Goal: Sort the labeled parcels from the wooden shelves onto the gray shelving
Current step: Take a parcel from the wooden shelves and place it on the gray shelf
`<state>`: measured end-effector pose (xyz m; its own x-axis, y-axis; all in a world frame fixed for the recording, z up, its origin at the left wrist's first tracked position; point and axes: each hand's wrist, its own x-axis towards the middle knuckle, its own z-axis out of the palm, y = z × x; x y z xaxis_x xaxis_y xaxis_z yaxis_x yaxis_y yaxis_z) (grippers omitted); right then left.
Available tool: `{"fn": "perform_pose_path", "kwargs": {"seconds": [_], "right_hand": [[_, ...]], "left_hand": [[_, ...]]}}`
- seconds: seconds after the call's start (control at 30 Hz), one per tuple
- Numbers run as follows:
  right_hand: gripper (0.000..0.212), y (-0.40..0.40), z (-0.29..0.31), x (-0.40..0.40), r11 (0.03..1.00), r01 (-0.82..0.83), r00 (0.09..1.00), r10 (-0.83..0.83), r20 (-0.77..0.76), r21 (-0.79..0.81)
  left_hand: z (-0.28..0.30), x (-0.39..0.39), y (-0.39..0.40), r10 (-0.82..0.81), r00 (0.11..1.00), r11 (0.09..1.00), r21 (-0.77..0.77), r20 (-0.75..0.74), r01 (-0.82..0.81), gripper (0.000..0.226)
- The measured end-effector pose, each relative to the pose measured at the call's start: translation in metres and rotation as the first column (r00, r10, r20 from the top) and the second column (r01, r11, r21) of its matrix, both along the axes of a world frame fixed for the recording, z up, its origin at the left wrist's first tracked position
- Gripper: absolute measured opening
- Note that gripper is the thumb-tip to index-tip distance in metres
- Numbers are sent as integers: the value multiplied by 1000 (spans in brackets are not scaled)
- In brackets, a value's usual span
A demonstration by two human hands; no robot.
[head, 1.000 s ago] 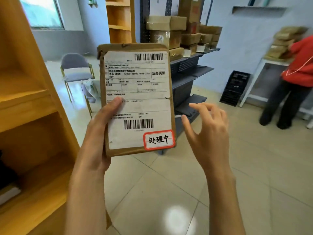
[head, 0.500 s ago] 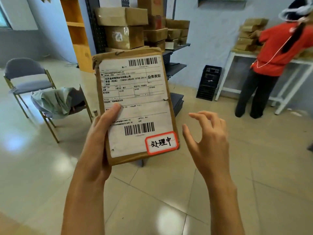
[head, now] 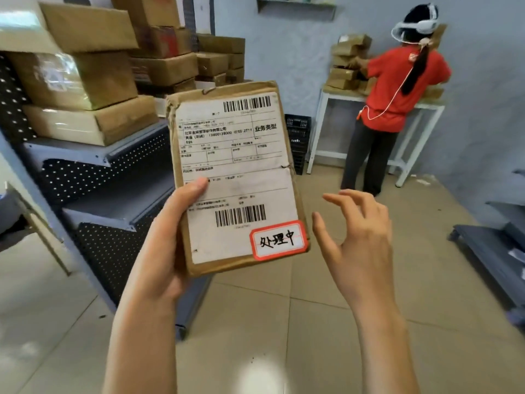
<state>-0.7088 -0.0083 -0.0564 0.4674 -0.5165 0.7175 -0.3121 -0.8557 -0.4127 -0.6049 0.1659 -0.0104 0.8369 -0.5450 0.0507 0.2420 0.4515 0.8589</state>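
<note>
The left hand (head: 164, 245) grips a flat brown cardboard parcel (head: 235, 177) along its lower left edge, thumb pressed across the front of the white shipping label (head: 233, 155) and the other fingers hidden behind the package. The parcel stands upright in the air, facing the camera, its label carrying two barcodes and printed lines of text, with a red-bordered white sticker (head: 279, 240) bearing handwritten characters at the lower right corner. The right hand (head: 358, 240) hovers just beside the parcel's right edge without touching it, fingers spread and gently bent, holding nothing. Behind the parcel and to the left stands the gray metal shelving with perforated back panels (head: 108, 166); its upper shelf carries stacked brown cardboard boxes (head: 85, 81), some wrapped in clear tape, while the shelf below them shows bare gray metal. A black plastic crate (head: 298, 137) sits on the floor against the pale blue wall (head: 284, 58), partly hidden by the parcel. Further right, a person in a red shirt and dark trousers (head: 397, 89), wearing a white headset, faces away at a white metal table (head: 420, 109) piled with brown parcels (head: 346, 64). Another low gray rack (head: 491, 251) shows at the right edge, over the beige tiled floor (head: 284, 322).
</note>
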Motion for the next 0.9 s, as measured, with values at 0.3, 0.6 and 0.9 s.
{"fn": "perform_pose_path", "kwargs": {"seconds": [0.3,0.6,0.9], "right_hand": [[27,-189,-12,66,996,-47,999,47,-3,72],[27,-343,17,168,984,-168,986,166,28,65],[25,-444,-5,305,962,-267,963,268,-12,54]], "left_hand": [[-10,72,-185,59,998,998,17,-19,-59,37],[-2,147,-322,212,977,977,23,-41,-211,61],[-14,270,-423,341,939,940,21,-33,-341,55]]}}
